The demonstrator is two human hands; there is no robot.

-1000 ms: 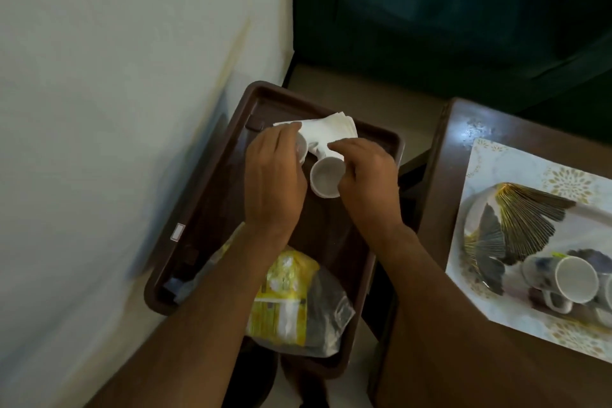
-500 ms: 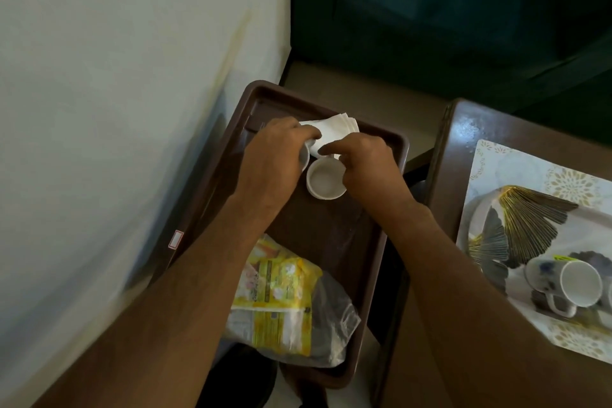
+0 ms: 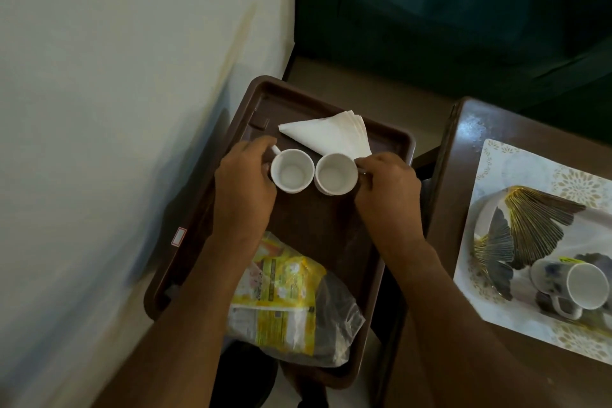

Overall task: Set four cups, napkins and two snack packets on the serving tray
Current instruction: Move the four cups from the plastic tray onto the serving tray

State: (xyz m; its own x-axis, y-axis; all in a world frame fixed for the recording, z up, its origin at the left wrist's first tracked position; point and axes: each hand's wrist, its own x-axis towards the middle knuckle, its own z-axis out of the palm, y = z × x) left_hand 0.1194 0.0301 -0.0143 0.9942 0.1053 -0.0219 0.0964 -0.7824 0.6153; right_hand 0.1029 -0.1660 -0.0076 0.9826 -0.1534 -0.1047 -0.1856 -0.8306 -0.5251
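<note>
Two cups stand side by side at the far middle of the tray (image 3: 390,252): the left hand (image 3: 245,189) grips the left cup (image 3: 292,170), the right hand (image 3: 387,190) pinches the right cup (image 3: 336,173). Napkins (image 3: 334,136) lie just beyond, a packet (image 3: 288,301) near. More cups, like the mug (image 3: 569,281), lie far right, nearer the right hand.

The serving tray (image 3: 390,142) is dark brown, the napkins (image 3: 331,136) plain white, and both cups (image 3: 292,170) white inside. The snack packet (image 3: 284,295) is yellow and clear. On the brown table (image 3: 463,129), the white mat (image 3: 516,172) carries gold floral medallions.
</note>
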